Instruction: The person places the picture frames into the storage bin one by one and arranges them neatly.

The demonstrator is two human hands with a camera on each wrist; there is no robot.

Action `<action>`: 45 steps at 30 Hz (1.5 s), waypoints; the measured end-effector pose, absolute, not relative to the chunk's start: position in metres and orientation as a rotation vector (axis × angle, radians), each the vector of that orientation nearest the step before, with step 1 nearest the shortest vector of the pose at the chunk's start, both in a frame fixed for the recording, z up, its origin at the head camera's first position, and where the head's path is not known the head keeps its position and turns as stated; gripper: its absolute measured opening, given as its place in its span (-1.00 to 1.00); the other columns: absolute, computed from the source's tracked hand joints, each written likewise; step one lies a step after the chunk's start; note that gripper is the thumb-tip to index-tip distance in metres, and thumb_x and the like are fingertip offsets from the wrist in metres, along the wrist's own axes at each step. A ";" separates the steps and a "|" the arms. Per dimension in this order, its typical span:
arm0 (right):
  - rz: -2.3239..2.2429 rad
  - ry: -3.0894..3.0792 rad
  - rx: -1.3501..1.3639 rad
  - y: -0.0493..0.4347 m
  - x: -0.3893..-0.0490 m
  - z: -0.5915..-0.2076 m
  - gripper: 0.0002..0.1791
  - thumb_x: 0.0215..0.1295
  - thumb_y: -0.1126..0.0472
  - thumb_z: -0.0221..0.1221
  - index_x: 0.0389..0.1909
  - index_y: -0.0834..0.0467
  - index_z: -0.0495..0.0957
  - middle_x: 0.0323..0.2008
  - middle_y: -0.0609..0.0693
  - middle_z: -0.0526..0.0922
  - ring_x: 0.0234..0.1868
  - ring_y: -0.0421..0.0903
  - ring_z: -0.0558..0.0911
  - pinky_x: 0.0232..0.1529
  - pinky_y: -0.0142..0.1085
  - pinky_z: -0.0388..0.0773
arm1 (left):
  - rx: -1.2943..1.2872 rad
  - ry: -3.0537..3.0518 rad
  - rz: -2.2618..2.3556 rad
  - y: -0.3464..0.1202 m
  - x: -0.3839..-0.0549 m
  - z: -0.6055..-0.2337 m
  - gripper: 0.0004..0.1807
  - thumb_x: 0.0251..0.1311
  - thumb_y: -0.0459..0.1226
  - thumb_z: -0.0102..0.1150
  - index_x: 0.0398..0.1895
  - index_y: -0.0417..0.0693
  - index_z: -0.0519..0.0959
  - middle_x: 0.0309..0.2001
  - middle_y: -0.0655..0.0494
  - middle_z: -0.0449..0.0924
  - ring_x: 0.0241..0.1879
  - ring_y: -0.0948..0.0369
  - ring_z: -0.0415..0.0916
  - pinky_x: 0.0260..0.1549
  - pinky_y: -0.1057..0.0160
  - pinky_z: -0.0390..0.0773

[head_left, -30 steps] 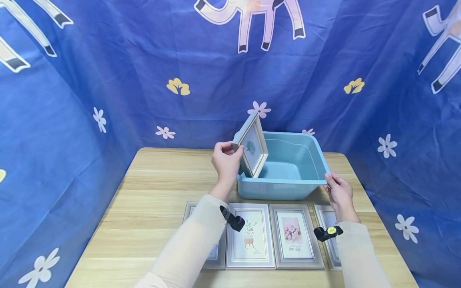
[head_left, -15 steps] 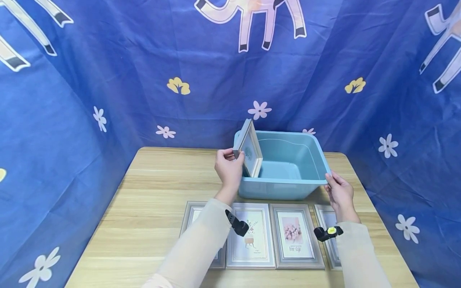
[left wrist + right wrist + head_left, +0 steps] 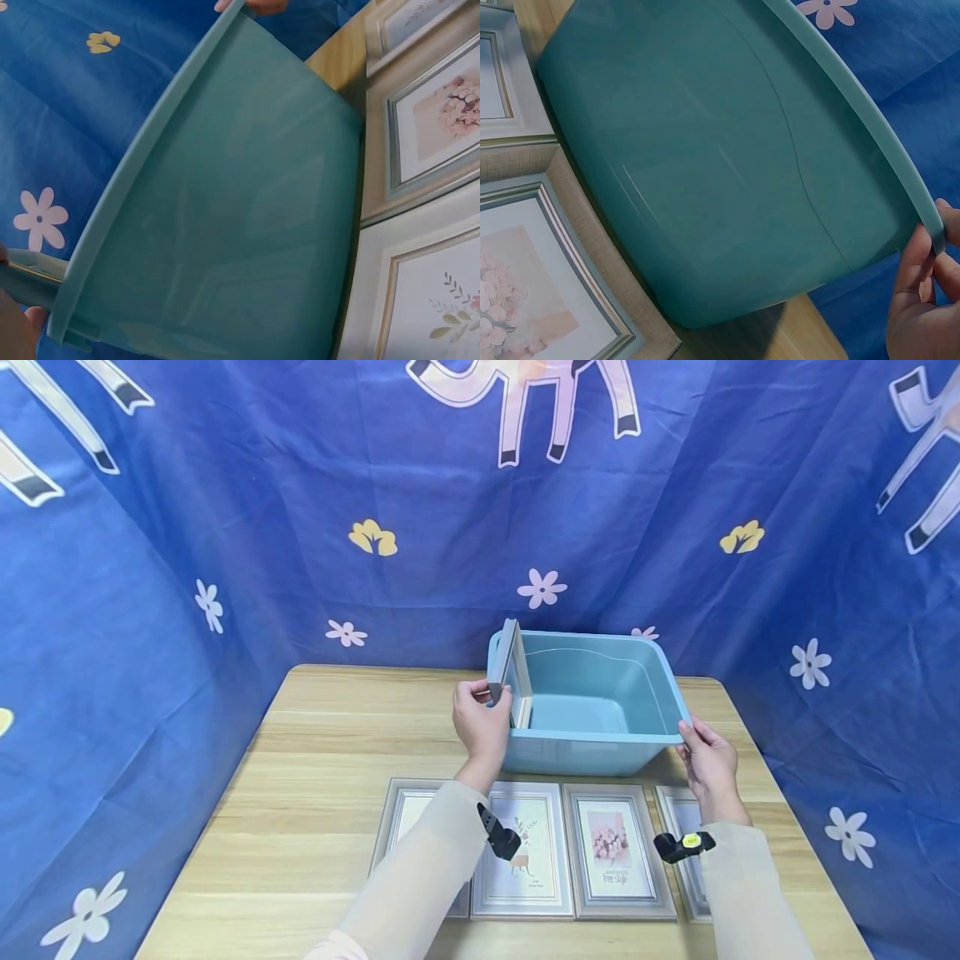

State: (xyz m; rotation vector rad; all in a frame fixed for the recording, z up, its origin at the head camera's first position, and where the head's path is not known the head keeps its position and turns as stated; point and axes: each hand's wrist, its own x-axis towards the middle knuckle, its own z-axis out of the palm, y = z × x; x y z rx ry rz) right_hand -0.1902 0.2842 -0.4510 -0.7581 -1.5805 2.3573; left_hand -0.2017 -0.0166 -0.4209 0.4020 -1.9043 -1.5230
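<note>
— Moved since the earlier view: the held picture frame [image 3: 511, 664] has dropped lower and stands steeper; the left hand [image 3: 482, 718] has come slightly nearer and to the right with it. The right hand [image 3: 708, 764] shows no clear change.

— Surroundings?

— Blue curtain [image 3: 450, 568], printed with animals and flowers, across the far, left and right sides. Before it, a wood-grain table [image 3: 337, 735].

— Container?

— One pale blue tub [image 3: 588, 756], upright, on the far part of the table, right of its middle.

— Items on the table?

— Four picture frames, face up in a row on the near side of the tub: leftmost frame [image 3: 405, 814], partly covered by the left sleeve [image 3: 420, 881]; potted-plant frame [image 3: 543, 860]; pink-flower frame [image 3: 615, 847], lettered "free style"; rightmost frame [image 3: 684, 814], partly covered by the right sleeve [image 3: 753, 893].

— Position of the held one?

— On edge at the tub's left end, lower part inside, upper part above the rim. Contact with the tub's floor: cannot tell.

— Fingers?

— Left: thumb and fingers pinch the frame's near edge. Right: thumb and fingers pinch the rim at the tub's near right corner.

— Smallest fittings?

— Black wrist devices, left device [image 3: 504, 842] and right device [image 3: 671, 849], the latter with a yellow label.
</note>
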 end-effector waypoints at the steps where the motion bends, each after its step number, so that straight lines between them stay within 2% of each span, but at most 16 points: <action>1: 2.353 -1.586 -0.757 0.284 -0.190 -0.451 -0.39 0.19 0.34 0.27 0.28 0.32 0.34 -0.26 -0.10 0.58 -0.45 -0.30 0.56 -0.54 -0.57 0.52 | 0.405 -1.907 -1.511 -0.017 -0.202 -0.422 -0.71 -0.08 -0.34 0.41 -0.30 -0.20 0.52 -0.31 0.00 0.54 -0.34 0.09 0.53 -0.30 0.15 0.51; 22: 2.357 -1.561 -0.770 0.285 -0.190 -0.453 -0.44 0.16 0.33 0.30 0.21 0.27 0.44 -0.27 -0.09 0.60 -0.45 -0.29 0.58 -0.52 -0.56 0.55 | 0.362 -1.920 -1.391 -0.012 -0.204 -0.440 -0.68 -0.10 -0.33 0.43 -0.31 -0.22 0.50 -0.30 -0.04 0.51 -0.31 0.06 0.55 -0.27 0.11 0.51; 35: 2.359 -1.574 -0.757 0.285 -0.191 -0.450 -0.38 0.17 0.34 0.29 0.26 0.31 0.36 -0.28 -0.10 0.60 -0.46 -0.30 0.57 -0.52 -0.56 0.54 | 0.324 -1.990 -1.329 -0.010 -0.202 -0.451 -0.67 -0.07 -0.35 0.41 -0.30 -0.24 0.45 -0.29 -0.08 0.46 -0.19 -0.01 0.41 -0.07 0.04 0.37; 45: 2.363 -1.549 -0.749 0.285 -0.191 -0.452 -0.45 0.16 0.35 0.29 0.21 0.30 0.43 -0.33 -0.10 0.63 -0.49 -0.29 0.56 -0.56 -0.56 0.53 | 0.314 -2.008 -1.264 -0.007 -0.200 -0.459 -0.65 -0.07 -0.36 0.41 -0.30 -0.23 0.41 -0.28 -0.08 0.43 -0.15 -0.02 0.33 -0.02 0.05 0.33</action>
